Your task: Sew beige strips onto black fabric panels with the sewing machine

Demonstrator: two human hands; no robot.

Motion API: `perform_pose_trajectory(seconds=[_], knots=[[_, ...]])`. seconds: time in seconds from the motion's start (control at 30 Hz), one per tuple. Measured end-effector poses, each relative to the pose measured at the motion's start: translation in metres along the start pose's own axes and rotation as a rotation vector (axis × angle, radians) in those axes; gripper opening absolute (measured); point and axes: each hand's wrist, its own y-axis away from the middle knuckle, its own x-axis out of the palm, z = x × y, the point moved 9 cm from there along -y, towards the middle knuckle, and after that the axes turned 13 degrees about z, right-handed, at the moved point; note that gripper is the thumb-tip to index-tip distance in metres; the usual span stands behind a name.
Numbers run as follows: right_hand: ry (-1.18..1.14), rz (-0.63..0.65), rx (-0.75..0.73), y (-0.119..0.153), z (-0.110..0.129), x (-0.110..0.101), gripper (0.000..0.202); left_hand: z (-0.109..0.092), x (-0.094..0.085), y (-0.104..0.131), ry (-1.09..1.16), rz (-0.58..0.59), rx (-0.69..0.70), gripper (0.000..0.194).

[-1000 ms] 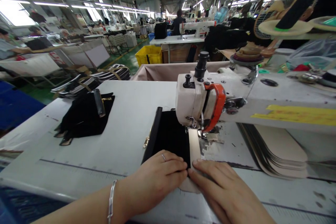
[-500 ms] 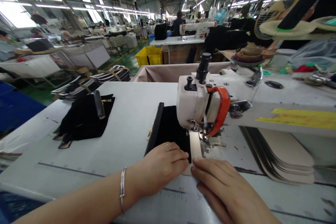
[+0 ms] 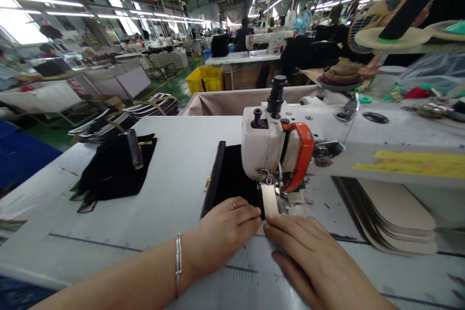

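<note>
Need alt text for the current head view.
Two bare hands, left and right, press black fabric and a cream strip at the needle area of a white sewing machine with an orange guard. More black pieces lie to the left on the white table, rounded beige panels to the right; a workshop stretches behind.

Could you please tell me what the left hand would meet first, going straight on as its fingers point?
The left hand would probably meet the beige strip first, then the right hand close by, though depth is unclear.
</note>
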Motion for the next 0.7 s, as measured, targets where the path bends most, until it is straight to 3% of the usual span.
perform_pose_trajectory(seconds=[0.7], knots=[[0.061, -0.004, 0.059, -0.018, -0.017, 0.003, 0.051, 0.044, 0.007, -0.018, 0.086, 0.033, -0.155, 0.015]])
